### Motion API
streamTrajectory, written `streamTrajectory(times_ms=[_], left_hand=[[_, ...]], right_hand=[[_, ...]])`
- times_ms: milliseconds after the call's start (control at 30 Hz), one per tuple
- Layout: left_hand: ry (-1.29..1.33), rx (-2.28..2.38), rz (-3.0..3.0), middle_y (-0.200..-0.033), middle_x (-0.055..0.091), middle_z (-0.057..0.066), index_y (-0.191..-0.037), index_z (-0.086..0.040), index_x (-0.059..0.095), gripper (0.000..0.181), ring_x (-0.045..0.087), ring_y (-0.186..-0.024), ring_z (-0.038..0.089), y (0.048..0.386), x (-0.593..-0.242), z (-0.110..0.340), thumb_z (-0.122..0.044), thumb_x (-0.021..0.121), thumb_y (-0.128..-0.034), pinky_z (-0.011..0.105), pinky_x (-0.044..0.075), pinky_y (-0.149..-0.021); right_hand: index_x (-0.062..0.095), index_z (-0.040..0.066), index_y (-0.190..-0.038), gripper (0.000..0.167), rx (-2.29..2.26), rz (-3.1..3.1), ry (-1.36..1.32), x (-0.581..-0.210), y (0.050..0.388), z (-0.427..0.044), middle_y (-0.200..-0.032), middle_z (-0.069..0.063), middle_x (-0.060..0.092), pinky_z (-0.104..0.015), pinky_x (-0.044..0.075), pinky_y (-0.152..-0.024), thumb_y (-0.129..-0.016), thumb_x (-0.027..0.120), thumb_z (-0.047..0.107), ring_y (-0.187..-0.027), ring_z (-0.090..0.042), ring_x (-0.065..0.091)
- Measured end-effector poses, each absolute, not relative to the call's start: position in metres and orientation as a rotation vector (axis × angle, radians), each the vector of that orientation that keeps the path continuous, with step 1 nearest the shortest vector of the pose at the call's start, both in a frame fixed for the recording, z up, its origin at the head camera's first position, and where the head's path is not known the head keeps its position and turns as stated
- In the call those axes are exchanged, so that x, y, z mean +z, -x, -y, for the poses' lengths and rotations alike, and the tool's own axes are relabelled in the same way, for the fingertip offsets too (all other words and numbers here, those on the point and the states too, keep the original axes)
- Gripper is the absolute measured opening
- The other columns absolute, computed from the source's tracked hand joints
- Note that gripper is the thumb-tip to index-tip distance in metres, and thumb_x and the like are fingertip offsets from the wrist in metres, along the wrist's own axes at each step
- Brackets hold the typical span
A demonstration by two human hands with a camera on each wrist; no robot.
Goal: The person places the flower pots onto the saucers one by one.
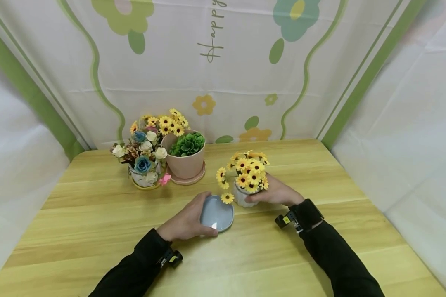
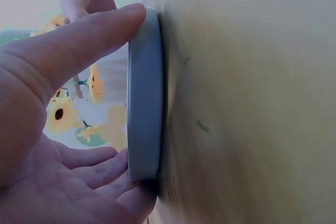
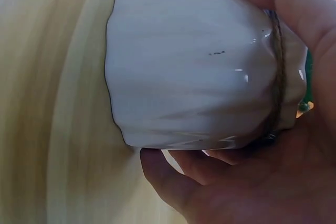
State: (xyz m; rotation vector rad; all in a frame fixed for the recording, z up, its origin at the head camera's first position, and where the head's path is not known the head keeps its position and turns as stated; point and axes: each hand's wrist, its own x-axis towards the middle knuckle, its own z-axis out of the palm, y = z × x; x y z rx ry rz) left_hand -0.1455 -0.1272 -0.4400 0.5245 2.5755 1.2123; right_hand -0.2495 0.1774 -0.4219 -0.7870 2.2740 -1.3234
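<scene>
My left hand (image 1: 188,218) holds a shallow blue-grey saucer (image 1: 217,213) between thumb and fingers, at opposite edges. In the left wrist view the saucer (image 2: 144,98) is edge-on, close against the tabletop, with a dark shadow under it. Just to its right, my right hand (image 1: 278,190) grips a white fluted flowerpot (image 1: 241,197) full of yellow daisy-like flowers (image 1: 250,171). The right wrist view shows the glossy pot (image 3: 194,66) with brown twine round its neck, thumb on one side and fingers on the other. Whether its base touches the table I cannot tell.
Behind on the left stand a pot of mixed flowers (image 1: 143,163) on a yellow saucer and a pink pot (image 1: 186,165) with green leaves on a pink saucer (image 1: 198,176). A printed cloth (image 1: 238,78) hangs beyond the wooden table (image 1: 96,239); white sheets flank both sides.
</scene>
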Motion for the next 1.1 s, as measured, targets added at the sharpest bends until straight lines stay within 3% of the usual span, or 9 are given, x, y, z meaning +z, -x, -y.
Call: streamTrajectory(times_ms=[567,900,1100], left_hand=[[-0.561,1.216,-2.569,-0.164,0.037,0.023,-0.164,0.002,0.024,0.114,0.042,-0.148,0.039,0.145,-0.439,0.129,-0.028,0.095,-0.0792,0.058,0.041,-0.120],[-0.546,1.227,-2.556,-0.159,0.040,0.024,-0.164,0.001,0.024,0.114,0.048,-0.140,0.039,0.145,-0.437,0.129,-0.028,0.095,-0.0800,0.058,0.047,-0.113],[-0.608,1.275,-2.536,-0.167,0.032,0.024,-0.166,-0.001,0.020,0.116,0.041,-0.148,0.040,0.146,-0.439,0.130,-0.026,0.094,-0.0803,0.058,0.041,-0.119]], right_hand=[[0.042,0.018,-0.157,0.103,-1.313,-2.397,0.868,-0.420,0.238,-0.168,-0.151,-0.004,0.057,-0.053,0.043,-0.123,-0.071,0.098,0.018,-0.140,-0.029,0.056],[0.044,0.023,-0.156,0.099,-1.411,-2.433,0.848,-0.402,0.228,-0.163,-0.149,-0.002,0.059,-0.055,0.044,-0.122,-0.073,0.097,0.020,-0.139,-0.027,0.057],[0.049,0.023,-0.153,0.094,-1.412,-2.414,0.915,-0.400,0.215,-0.145,-0.144,0.001,0.063,-0.051,0.048,-0.119,-0.072,0.097,0.020,-0.134,-0.023,0.061]])
